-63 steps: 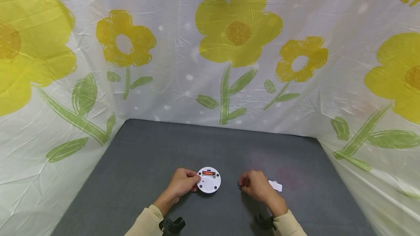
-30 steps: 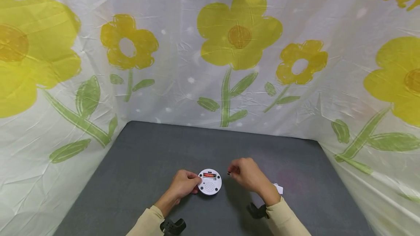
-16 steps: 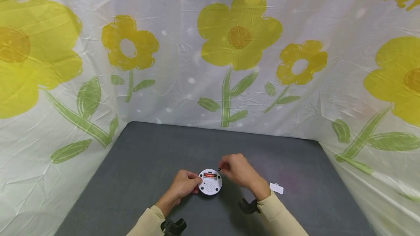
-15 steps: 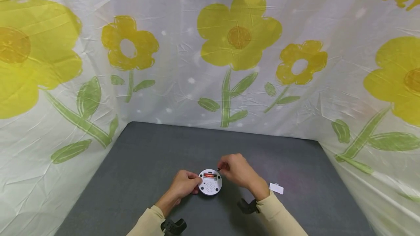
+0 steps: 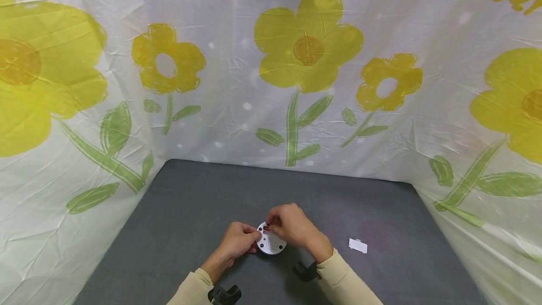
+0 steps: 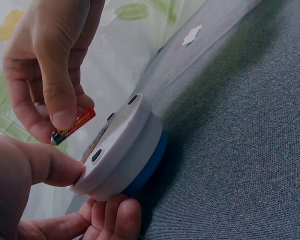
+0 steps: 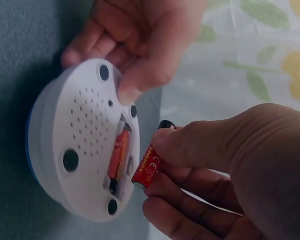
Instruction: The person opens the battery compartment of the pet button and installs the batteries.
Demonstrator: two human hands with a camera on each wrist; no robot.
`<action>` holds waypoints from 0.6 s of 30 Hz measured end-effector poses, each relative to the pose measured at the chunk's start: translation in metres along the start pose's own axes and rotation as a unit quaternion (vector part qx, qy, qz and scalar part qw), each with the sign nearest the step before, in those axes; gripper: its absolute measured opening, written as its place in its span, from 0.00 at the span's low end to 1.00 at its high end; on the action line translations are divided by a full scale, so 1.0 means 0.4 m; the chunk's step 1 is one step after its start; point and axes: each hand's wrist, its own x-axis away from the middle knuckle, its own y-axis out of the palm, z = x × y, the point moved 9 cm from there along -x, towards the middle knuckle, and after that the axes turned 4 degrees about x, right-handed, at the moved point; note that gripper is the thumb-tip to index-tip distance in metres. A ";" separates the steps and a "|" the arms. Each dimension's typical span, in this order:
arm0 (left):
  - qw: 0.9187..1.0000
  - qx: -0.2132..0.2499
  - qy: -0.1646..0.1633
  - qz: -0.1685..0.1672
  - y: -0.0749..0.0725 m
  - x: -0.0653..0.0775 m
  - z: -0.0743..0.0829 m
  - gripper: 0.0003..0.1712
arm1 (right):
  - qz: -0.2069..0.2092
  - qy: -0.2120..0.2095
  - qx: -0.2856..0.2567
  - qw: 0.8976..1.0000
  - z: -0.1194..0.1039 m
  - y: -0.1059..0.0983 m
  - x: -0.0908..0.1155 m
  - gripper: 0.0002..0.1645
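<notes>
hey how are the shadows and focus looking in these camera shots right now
Head view: soft shadow on the table near the right hand; left wrist view: a broad dark shadow beside the round device; right wrist view: lettering on the held battery is readable, while the flowered backdrop looks blurred.

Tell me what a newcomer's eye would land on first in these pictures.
Probably the big yellow flowers on the pale curtain behind the dark table. Next, perhaps, the round white gadget gripped by the left hand, a red battery lying in its top face, and a second red battery that the right hand pinches close above it. A small white cover lies apart on the right.
</notes>
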 end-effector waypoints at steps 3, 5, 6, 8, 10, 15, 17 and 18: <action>1.000 -0.002 0.002 0.001 0.000 -0.001 -0.001 0.12 | 0.002 -0.007 0.001 1.000 -0.005 0.010 -0.005 0.06; 1.000 0.000 0.004 0.001 0.000 -0.001 -0.001 0.12 | 0.001 -0.009 0.002 1.000 -0.006 0.017 -0.008 0.07; 1.000 0.001 0.004 0.000 0.000 0.000 0.000 0.11 | 0.001 -0.009 0.002 1.000 -0.006 0.021 -0.008 0.07; 1.000 0.003 0.005 0.000 0.001 0.001 0.001 0.11 | 0.000 -0.009 0.004 1.000 -0.003 0.029 -0.010 0.07; 1.000 0.003 0.006 -0.001 0.001 0.001 0.002 0.12 | 0.001 -0.008 0.003 1.000 -0.001 0.037 -0.011 0.07; 1.000 0.000 0.002 0.000 -0.001 0.000 -0.001 0.12 | 0.007 -0.006 0.003 1.000 0.006 0.048 -0.006 0.08; 1.000 0.000 0.001 0.001 -0.002 -0.001 -0.001 0.12 | 0.010 -0.003 0.003 1.000 0.008 0.050 -0.003 0.09; 1.000 0.000 0.001 0.001 -0.002 -0.001 -0.001 0.12 | 0.013 -0.004 0.007 1.000 0.008 0.050 -0.002 0.09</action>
